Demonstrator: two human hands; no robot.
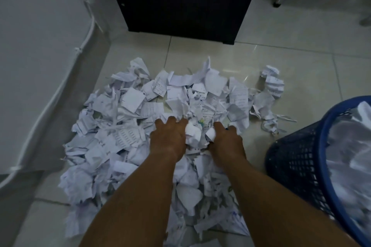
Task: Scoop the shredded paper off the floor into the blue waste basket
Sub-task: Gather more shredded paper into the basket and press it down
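My arms are reaching down. My left hand and right hand are curling round a clump of paper on the floor. I am planning on squeezing tight, then lifting slowly to the basket at right.

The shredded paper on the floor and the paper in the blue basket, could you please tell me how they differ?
The floor pile spreads wide and loose over the tiles; the basket paper is held in by the blue waste basket. The left hand and the right hand grip the floor pile; no hand touches the basket paper. Both are white torn scraps.
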